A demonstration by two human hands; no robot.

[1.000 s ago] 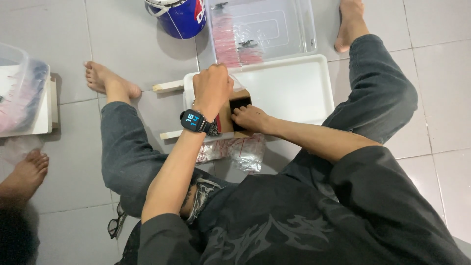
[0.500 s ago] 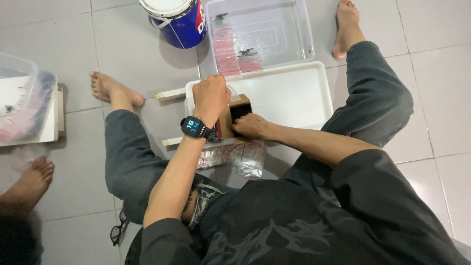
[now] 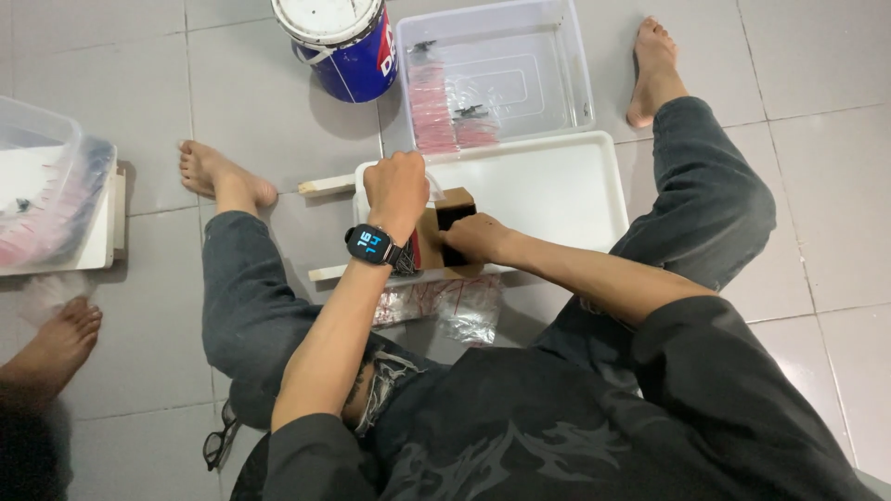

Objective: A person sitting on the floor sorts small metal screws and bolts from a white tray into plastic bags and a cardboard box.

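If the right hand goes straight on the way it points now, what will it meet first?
The right hand points leftward and already touches the small brown box; just beyond is probably the left hand, though depth is unclear.

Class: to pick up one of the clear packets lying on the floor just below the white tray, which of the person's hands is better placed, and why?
Probably the right hand: it rests low on the brown block, nearer the clear packets. The left hand is fisted higher up.

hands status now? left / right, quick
Left hand: closed in a fist above the small brown device; what it grips is hidden.
Right hand: on the device's black part, fingers curled; firm grip cannot be told.
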